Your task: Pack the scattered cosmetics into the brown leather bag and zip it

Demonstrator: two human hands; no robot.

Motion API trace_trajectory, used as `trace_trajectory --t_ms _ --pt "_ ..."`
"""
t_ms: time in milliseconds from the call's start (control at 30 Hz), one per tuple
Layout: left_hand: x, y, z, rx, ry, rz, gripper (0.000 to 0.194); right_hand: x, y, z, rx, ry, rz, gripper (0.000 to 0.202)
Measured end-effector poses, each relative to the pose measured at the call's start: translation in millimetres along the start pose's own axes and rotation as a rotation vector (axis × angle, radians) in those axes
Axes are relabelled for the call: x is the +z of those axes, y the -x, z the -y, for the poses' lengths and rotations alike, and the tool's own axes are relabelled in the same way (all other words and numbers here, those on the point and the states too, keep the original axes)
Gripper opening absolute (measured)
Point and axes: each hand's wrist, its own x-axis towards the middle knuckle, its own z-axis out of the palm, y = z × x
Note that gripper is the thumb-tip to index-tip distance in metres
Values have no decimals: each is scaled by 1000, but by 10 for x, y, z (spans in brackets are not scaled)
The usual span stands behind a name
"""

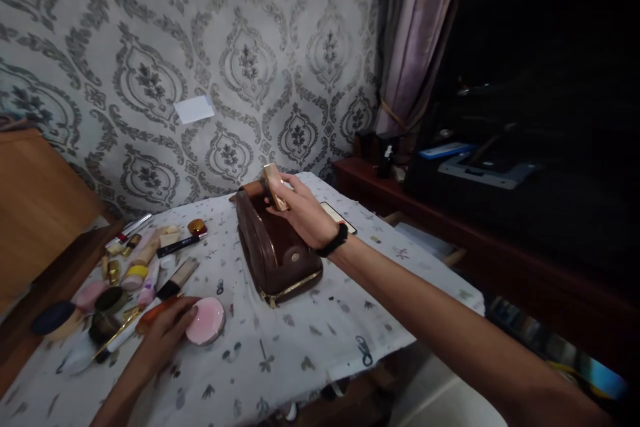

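Observation:
My right hand (299, 212) holds a small gold-coloured cosmetic item (275, 185) just above the open top of a dark brown zip bag (273, 253) standing on the table. A black band is on that wrist. My left hand (165, 333) rests on the table at the near left, fingers curled over an orange tube (150, 317) beside a round pink compact (206, 321).
A patterned white cloth (310, 347) covers the table. Several cosmetics (145, 260) lie scattered at its left. A phone (340, 217) lies behind the bag. A wooden board (35, 213) stands left, a dark shelf unit (500, 213) right, patterned wallpaper behind.

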Motion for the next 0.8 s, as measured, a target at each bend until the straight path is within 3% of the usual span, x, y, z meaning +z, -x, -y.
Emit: trace_trajectory --t_ms 167,267,367,467,533,633,800 --pt "-17 5 -62 37 -45 60 45 -129 81 -92 66 64 11 39" --pt "9 26 -23 85 -185 112 61 -169 130 -196 44 112 32 39" --pt "71 67 17 122 -345 151 84 -162 199 -247 -56 252 50 45" --pt "124 70 33 131 -357 138 83 -78 338 -237 -247 458 119 53" --pt "121 44 35 85 -221 115 80 13 464 -238 -353 572 221 57" --pt "56 9 15 -34 187 110 76 148 654 -351 -409 728 385 61" --pt "-43 50 -118 -161 910 -25 60 262 853 -903 -385 852 519 63"
